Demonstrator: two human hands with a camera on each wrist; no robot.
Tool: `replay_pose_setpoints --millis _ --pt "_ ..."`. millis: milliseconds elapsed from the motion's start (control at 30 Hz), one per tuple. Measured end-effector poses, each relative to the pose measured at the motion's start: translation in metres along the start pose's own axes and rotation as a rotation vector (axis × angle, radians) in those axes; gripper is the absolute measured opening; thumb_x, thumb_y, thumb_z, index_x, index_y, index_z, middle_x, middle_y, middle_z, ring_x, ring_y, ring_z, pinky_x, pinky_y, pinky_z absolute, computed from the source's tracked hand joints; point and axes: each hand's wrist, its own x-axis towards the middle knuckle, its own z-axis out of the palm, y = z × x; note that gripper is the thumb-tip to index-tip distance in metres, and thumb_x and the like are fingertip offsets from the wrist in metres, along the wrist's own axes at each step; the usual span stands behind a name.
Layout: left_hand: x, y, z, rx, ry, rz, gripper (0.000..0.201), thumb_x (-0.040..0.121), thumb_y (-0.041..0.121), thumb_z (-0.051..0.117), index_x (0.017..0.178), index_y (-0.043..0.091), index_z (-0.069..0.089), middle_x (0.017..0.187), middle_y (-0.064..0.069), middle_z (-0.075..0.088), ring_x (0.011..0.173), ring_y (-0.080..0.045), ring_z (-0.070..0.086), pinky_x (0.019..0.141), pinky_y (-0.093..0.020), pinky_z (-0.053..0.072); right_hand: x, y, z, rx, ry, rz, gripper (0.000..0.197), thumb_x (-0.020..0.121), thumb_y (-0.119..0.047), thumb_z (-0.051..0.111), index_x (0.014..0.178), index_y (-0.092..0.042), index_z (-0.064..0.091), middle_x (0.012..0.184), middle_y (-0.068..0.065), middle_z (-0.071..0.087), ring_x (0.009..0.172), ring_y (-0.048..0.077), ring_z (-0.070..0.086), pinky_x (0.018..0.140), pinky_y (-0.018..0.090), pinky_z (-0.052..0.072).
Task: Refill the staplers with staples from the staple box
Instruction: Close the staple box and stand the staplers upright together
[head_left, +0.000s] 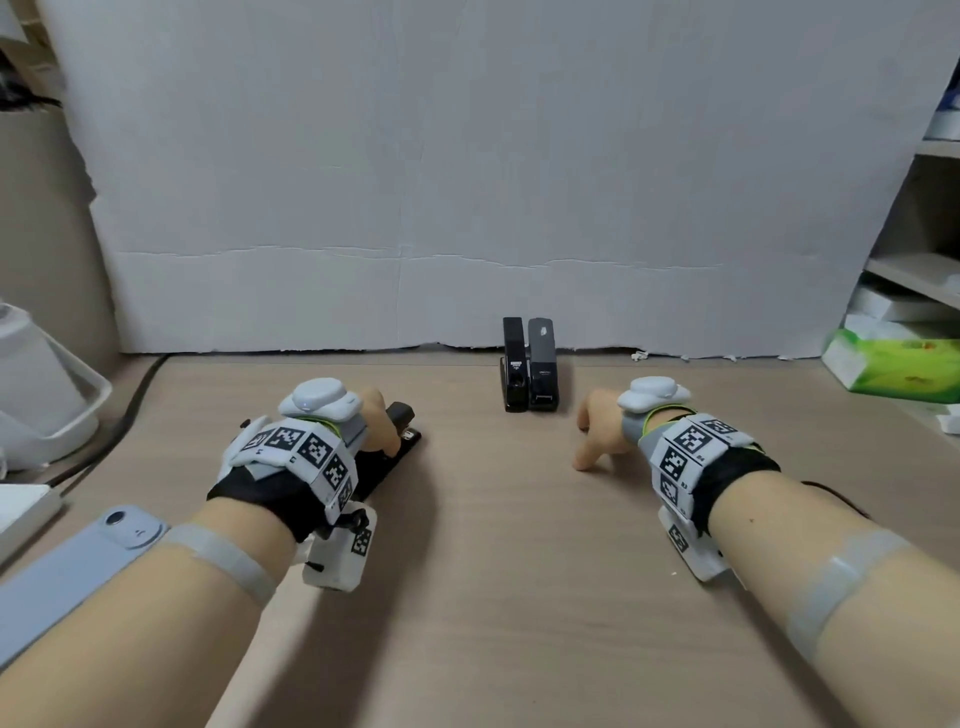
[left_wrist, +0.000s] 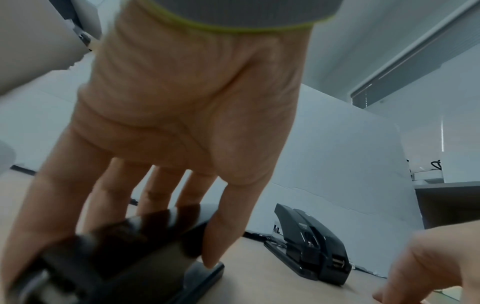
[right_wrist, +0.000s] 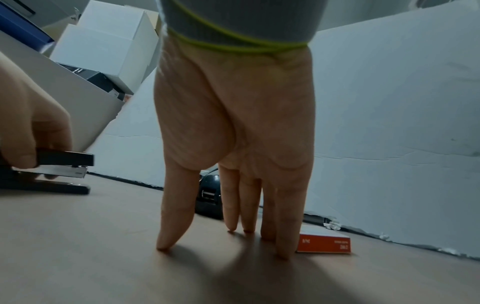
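A black stapler lies on the wooden table at left of centre. My left hand grips it, fingers over its top arm and thumb down at the base; its metal staple channel shows under the arm. Two more black staplers stand side by side at the back, against the white board. My right hand stands with straight fingertips on the table, holding nothing. An orange staple box lies flat just beyond its little finger, hidden in the head view.
A white board walls off the back of the table. A green tissue pack and shelves are at the right. A white container, a black cable and a grey-blue device sit at the left.
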Motion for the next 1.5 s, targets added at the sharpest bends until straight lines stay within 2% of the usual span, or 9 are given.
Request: replay_pose_setpoints --millis 133,267,500,700,967,1100,1300,1400,1500 --pt "0.008 0.004 0.003 -0.183 -0.056 0.022 0.048 0.079 0.036 0.074 0.108 0.002 0.057 0.103 -0.016 0.066 0.096 -0.034 0.066 0.084 -0.045 0.057 0.004 -0.009 -0.004 0.061 0.012 0.019 0.056 0.053 -0.059 0.074 0.093 -0.022 0.062 0.092 0.001 0.07 0.081 0.025 0.066 0.082 0.034 0.055" --pt "0.019 0.027 0.013 -0.38 -0.007 0.088 0.061 0.06 0.061 0.074 0.08 0.004 0.064 0.072 -0.013 0.068 0.072 -0.029 0.071 0.073 -0.05 0.061 0.039 -0.01 0.002 0.249 0.125 0.016 0.094 0.036 -0.075 0.053 0.111 -0.02 0.064 0.103 0.002 0.07 0.094 0.028 0.067 0.09 0.04 0.053" --pt "0.067 0.073 0.034 -0.509 0.149 0.093 0.074 0.042 0.082 0.055 0.066 0.012 0.058 0.058 -0.006 0.06 0.066 -0.03 0.069 0.069 -0.039 0.056 0.079 -0.01 0.008 0.632 0.128 0.027 0.062 0.04 -0.061 0.056 0.079 -0.013 0.065 0.077 0.018 0.074 0.069 0.035 0.071 0.075 0.054 0.06" --pt "0.085 0.101 0.028 -0.529 0.209 0.094 0.061 0.074 0.067 0.056 0.079 0.006 0.059 0.066 -0.013 0.064 0.07 -0.031 0.066 0.07 -0.036 0.049 0.055 -0.022 -0.01 0.874 0.105 0.024 0.016 0.088 -0.02 0.063 0.092 -0.004 0.063 0.079 0.017 0.061 0.065 0.029 0.059 0.069 0.043 0.061" --pt "0.108 0.112 0.035 -0.588 0.275 0.128 0.051 0.088 0.044 0.058 0.054 0.014 0.032 0.047 -0.002 0.037 0.048 -0.028 0.04 0.059 -0.028 0.034 0.061 -0.017 -0.009 0.961 0.057 -0.008 0.028 0.09 -0.016 0.063 0.109 0.004 0.064 0.087 0.016 0.059 0.066 0.023 0.058 0.071 0.041 0.062" --pt "0.109 0.116 0.033 -0.63 0.215 0.134 0.052 0.09 0.039 0.054 0.059 0.001 0.037 0.056 -0.023 0.049 0.06 -0.043 0.054 0.063 -0.033 0.038 0.062 -0.02 -0.009 0.972 0.066 -0.005 0.016 0.089 -0.014 0.063 0.097 -0.001 0.065 0.083 0.015 0.057 0.063 0.024 0.056 0.064 0.039 0.062" --pt "0.104 0.112 0.027 -0.777 0.134 0.137 0.044 0.093 0.024 0.052 0.056 0.002 0.045 0.053 -0.007 0.04 0.054 -0.023 0.037 0.057 -0.028 0.036 0.055 -0.021 -0.008 0.981 0.037 -0.019 0.005 0.09 -0.007 0.058 0.094 -0.009 0.057 0.081 0.014 0.05 0.059 0.023 0.047 0.047 0.028 0.053" --pt "0.096 0.104 0.019 -0.893 0.069 0.171 0.031 0.078 0.03 0.056 0.064 0.003 0.059 0.063 -0.014 0.055 0.061 -0.025 0.053 0.072 -0.045 0.058 0.04 -0.021 -0.014 0.995 0.014 -0.022 0.009 0.088 -0.007 0.06 0.087 -0.01 0.051 0.07 0.011 0.044 0.055 0.023 0.044 0.054 0.034 0.05" --pt "0.091 0.098 0.013 -1.021 0.045 0.19 0.025 0.073 0.03 0.052 0.064 0.007 0.053 0.063 -0.014 0.053 0.061 -0.026 0.047 0.064 -0.039 0.044 0.035 -0.017 -0.019 0.908 0.056 -0.032 0.011 0.084 -0.016 0.063 0.091 -0.008 0.059 0.073 0.013 0.055 0.059 0.028 0.055 0.063 0.042 0.054"
